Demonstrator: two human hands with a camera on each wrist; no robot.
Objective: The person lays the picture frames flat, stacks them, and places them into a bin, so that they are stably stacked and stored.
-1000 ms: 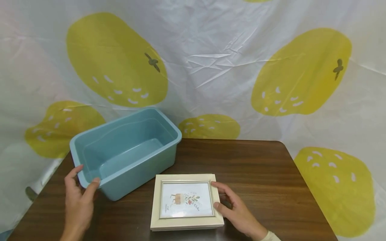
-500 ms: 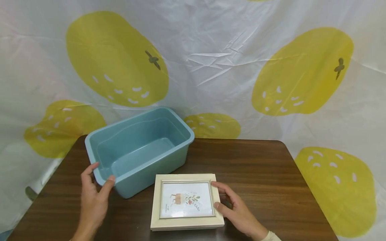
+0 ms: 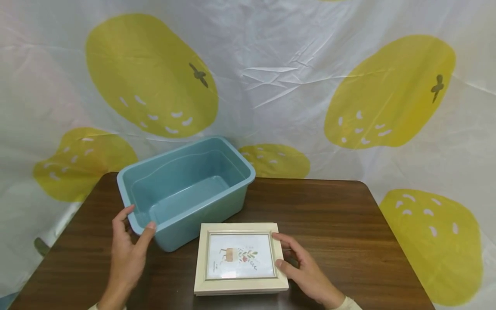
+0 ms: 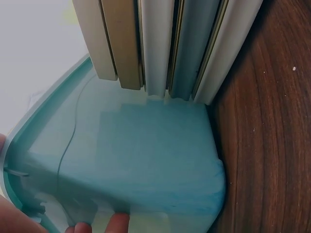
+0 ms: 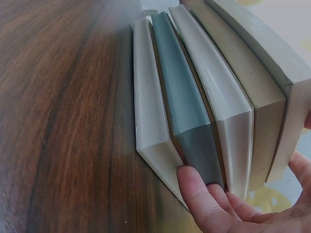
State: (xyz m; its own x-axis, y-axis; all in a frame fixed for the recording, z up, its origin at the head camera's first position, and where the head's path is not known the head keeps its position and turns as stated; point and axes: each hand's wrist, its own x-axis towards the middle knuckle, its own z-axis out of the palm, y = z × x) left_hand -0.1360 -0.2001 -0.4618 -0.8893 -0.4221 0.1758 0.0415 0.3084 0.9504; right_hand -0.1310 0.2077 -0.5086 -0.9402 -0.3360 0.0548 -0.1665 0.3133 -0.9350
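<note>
A blue plastic tub [image 3: 193, 224], open at the top, stands on the table. My left hand [image 3: 128, 258] holds its near-left corner, thumb and a finger at the rim. In the left wrist view several fingertips [image 4: 119, 222] touch the tub's wall [image 4: 155, 141]. To the tub's right is a stack of picture frames [image 3: 205, 262], lying flat; the cream top one shows a flower picture. Its layers [image 5: 184, 82] are white, grey-blue and tan in the right wrist view. My right hand [image 3: 306, 271] rests against the stack's right side, thumb and fingers touching its edge.
The dark brown wooden table [image 3: 333, 215] reaches back to a white curtain [image 3: 271, 107] printed with large yellow fruits. Near the tub's far side the curtain hangs close. Bare table surface shows to the right of the frames.
The tub has moved right along the table with my left hand, closer to the picture frames. My right hand and the stack have stayed in place.
</note>
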